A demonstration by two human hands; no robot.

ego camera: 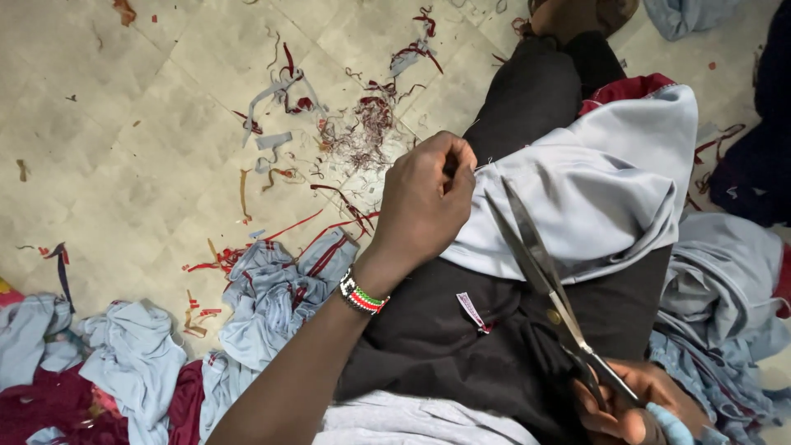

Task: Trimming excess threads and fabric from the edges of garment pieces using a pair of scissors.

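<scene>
While your left hand [424, 202] pinches the edge of the pale blue-grey garment [606, 177] at frame centre, its grip is closed tight on that fabric, fingertips bunched together at the hem. Your right hand [630, 404], at the lower right of the frame, has its grip clamped through the handles of the long steel scissors [544, 276]. You hold the blades slightly parted, their points lying against the garment just right of your left hand. The garment is draped over your dark trouser leg [461, 330], with a maroon lining [630, 86] showing at its upper edge. You wear a beaded bracelet [362, 295] on the left wrist. A small white label [471, 311] lies on the trouser leg below the garment. Further out, more blue-grey and maroon cloth pieces [272, 292] are heaped at lower left and along the right edge. Maroon thread and trimmings [367, 124] are scattered over the pale tiled floor [124, 124] at upper centre.
</scene>
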